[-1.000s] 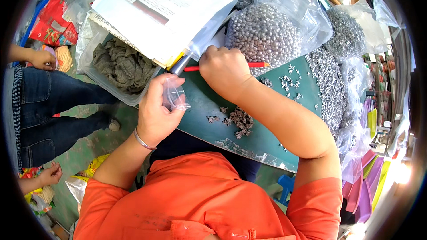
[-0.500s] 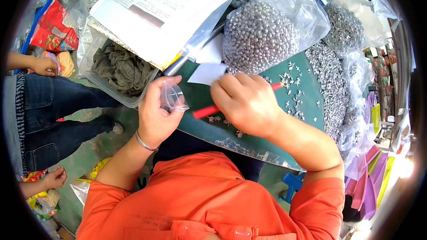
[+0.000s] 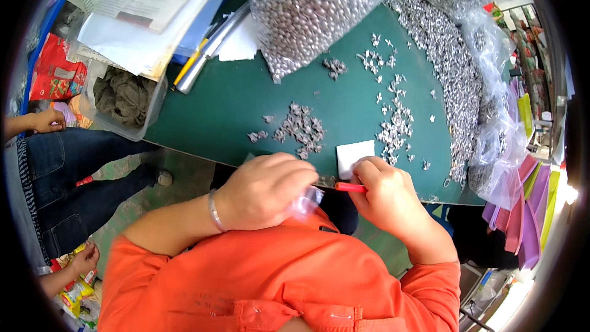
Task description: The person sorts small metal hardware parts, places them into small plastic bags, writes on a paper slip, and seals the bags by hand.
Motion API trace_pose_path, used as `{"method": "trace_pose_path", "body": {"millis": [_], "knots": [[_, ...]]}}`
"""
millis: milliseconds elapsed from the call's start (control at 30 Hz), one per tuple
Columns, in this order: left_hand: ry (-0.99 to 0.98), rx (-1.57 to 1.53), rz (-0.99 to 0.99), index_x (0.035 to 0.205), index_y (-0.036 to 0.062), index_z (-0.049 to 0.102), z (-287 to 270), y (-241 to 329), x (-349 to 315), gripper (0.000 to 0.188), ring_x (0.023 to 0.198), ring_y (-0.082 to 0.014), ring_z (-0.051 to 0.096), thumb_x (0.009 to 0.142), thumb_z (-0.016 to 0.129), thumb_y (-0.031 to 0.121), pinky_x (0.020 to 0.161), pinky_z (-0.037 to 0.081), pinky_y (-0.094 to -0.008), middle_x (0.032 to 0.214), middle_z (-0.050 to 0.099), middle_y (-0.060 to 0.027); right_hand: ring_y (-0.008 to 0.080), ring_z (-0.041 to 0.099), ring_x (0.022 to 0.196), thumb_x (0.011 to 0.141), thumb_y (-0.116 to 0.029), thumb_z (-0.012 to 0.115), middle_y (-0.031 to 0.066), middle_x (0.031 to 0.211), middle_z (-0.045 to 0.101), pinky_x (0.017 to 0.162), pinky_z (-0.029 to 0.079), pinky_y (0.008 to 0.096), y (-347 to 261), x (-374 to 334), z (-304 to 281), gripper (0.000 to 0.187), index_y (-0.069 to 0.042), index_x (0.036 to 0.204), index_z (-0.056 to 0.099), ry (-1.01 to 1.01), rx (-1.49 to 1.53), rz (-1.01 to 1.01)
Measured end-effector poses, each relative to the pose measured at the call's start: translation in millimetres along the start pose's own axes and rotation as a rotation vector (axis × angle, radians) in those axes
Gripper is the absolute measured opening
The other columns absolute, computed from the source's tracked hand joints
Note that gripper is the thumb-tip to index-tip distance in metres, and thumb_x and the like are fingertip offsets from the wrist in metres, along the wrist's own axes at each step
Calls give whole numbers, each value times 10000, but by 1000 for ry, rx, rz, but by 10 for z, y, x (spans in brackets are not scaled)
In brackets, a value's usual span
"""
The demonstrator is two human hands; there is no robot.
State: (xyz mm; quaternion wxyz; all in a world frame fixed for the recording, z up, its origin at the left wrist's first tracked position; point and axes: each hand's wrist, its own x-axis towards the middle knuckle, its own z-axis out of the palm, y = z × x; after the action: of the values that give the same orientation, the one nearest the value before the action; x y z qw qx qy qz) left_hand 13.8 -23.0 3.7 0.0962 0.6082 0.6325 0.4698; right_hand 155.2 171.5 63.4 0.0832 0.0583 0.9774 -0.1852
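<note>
My left hand is closed around a small clear plastic bag just off the near edge of the green table. My right hand grips a thin red-handled tool whose metal tip points at the bag. A white card lies on the table just beyond my right hand. Small piles of tiny silver metal parts lie on the green top ahead of both hands.
A big clear bag of silver beads stands at the back, more bags of metal parts along the right. Papers and a tub of grey cloth lie at the left. Another person in jeans sits left.
Both hands have drawn back from over the table to its near edge, close to my chest. The white card now lies on the table. The view has tilted down.
</note>
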Motion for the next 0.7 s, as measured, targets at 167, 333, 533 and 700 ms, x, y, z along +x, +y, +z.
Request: {"method": "trace_pose_path", "body": {"millis": [167, 333, 533, 700], "knots": [[-198, 138, 151, 1034, -3, 583, 362, 36, 116, 262, 1141, -285, 568, 780, 598, 59, 710, 474, -323, 1283, 548, -185, 267, 575, 648, 901, -126, 529, 139, 739, 614, 591, 464, 349, 301, -242, -140, 233, 35, 765, 631, 323, 509, 25], [-256, 266, 189, 1057, 12, 596, 546, 34, 135, 247, 1166, -254, 559, 828, 561, 99, 641, 418, -290, 1309, 544, -163, 138, 548, 576, 929, -270, 563, 107, 787, 620, 545, 427, 247, 604, -574, -101, 318, 42, 912, 622, 489, 1069, 122], [-260, 393, 182, 1038, 34, 615, 599, 84, 130, 228, 1146, -223, 575, 832, 557, 112, 625, 401, -283, 1264, 587, -130, 94, 495, 654, 809, 38, 644, 51, 787, 553, 605, 432, 238, 666, -326, 620, 181, -43, 856, 489, 754, 1305, 3], [-238, 445, 205, 1032, 63, 623, 654, 49, 116, 215, 1153, -194, 577, 833, 565, 120, 609, 376, -265, 1267, 595, -108, 163, 646, 802, 857, 31, 627, 154, 1003, 657, 718, 530, 292, 595, -200, 741, 182, 54, 1035, 599, 651, 1011, 15]]}}
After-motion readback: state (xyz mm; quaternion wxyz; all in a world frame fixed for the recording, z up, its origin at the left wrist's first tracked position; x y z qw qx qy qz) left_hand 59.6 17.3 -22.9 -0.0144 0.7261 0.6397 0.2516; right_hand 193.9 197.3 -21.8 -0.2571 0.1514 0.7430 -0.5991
